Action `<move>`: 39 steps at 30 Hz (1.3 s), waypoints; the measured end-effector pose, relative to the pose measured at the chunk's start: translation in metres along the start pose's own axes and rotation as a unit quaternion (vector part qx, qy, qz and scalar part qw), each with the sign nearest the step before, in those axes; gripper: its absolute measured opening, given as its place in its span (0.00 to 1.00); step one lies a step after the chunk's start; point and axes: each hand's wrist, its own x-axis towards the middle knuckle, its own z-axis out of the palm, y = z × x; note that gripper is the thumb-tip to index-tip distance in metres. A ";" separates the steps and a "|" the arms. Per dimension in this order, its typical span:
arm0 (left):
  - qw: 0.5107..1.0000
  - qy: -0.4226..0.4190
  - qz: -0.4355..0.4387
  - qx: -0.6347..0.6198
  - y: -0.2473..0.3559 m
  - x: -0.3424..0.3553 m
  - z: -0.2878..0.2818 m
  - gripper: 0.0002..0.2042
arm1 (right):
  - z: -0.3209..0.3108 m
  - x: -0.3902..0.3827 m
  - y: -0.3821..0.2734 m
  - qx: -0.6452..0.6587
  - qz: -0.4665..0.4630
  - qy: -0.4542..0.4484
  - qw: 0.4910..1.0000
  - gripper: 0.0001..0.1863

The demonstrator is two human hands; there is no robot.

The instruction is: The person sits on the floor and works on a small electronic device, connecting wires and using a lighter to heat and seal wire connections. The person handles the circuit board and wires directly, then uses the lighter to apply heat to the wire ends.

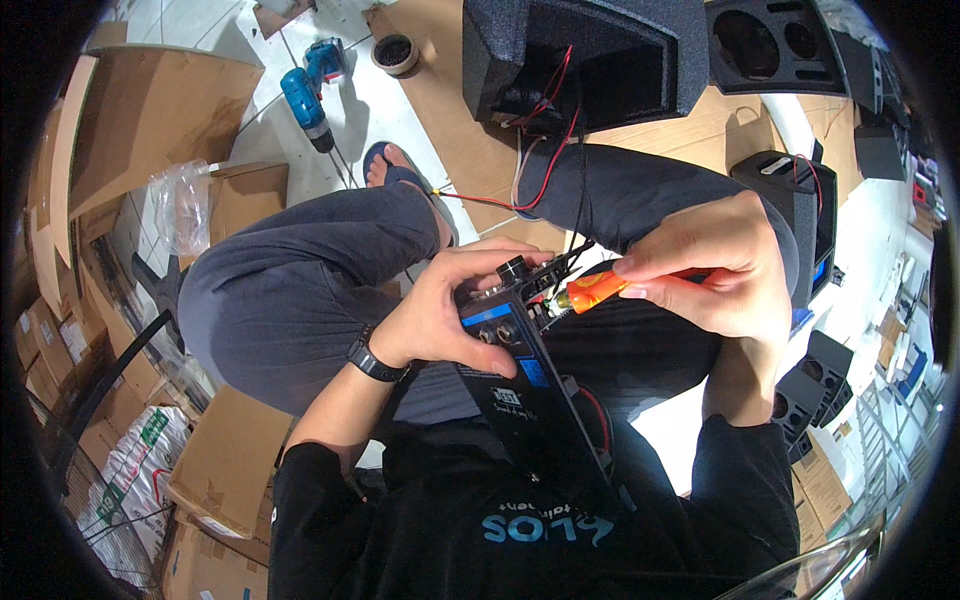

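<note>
My left hand (445, 310), with a black watch on its wrist, grips the top end of a long black electronics panel (520, 405). This panel has a knob, round sockets and blue labels, and it leans against my lap and shirt. Between the thumb and fingers of my right hand (715, 265) is a small orange glue tube (592, 291). Its narrow end points left at the small parts on the panel's upper edge; whether it touches them I cannot tell. Thin black wires (577, 215) run up from the panel.
Ahead stands a black speaker cabinet (640, 95) with red wires (545, 195) hanging out. A blue cordless drill (307, 105) and a small round pot (395, 54) are on the floor. Cardboard boxes (235, 450) crowd the left; more speaker cabinets (785, 215) stand at right.
</note>
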 end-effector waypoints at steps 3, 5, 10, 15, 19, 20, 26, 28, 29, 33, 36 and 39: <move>1.000 -0.005 0.005 0.018 -0.001 0.000 -0.001 0.50 | -0.002 -0.001 -0.003 -0.012 0.016 -0.023 1.000 0.11; 1.000 -0.008 0.005 0.024 -0.002 0.000 -0.002 0.50 | -0.003 -0.001 -0.003 -0.018 0.011 -0.023 1.000 0.11; 1.000 -0.005 -0.001 0.016 0.000 0.001 0.000 0.50 | -0.003 -0.002 -0.003 -0.016 0.009 -0.025 0.999 0.11; 1.000 0.000 -0.009 0.015 0.002 0.001 0.001 0.50 | 0.000 0.000 0.002 0.013 -0.003 -0.001 1.000 0.12; 1.000 -0.006 0.003 0.022 0.000 0.001 0.000 0.50 | 0.000 0.000 0.004 0.016 -0.002 -0.003 1.000 0.13; 1.000 -0.009 0.003 0.024 0.000 0.001 0.000 0.50 | 0.000 0.000 0.004 0.014 -0.004 -0.002 1.000 0.13; 1.000 -0.006 -0.010 -0.004 0.000 -0.001 0.001 0.49 | -0.001 0.000 0.003 -0.001 -0.010 0.006 1.000 0.13; 1.000 -0.005 -0.008 -0.005 0.001 -0.001 0.001 0.49 | -0.001 -0.001 0.003 0.000 -0.010 0.005 1.000 0.12; 1.000 -0.003 -0.008 -0.006 0.001 0.000 0.001 0.49 | -0.001 -0.001 0.003 0.001 -0.008 0.004 1.000 0.12; 1.000 -0.004 -0.003 0.002 0.001 0.000 0.001 0.49 | 0.001 -0.001 0.002 0.016 -0.014 0.012 1.000 0.12; 1.000 -0.011 0.010 0.025 0.001 0.001 -0.001 0.49 | 0.000 -0.001 0.001 0.001 -0.012 0.003 1.000 0.12; 1.000 -0.001 -0.001 0.007 0.001 0.000 0.001 0.49 | 0.000 -0.002 -0.001 -0.007 -0.003 0.005 1.000 0.12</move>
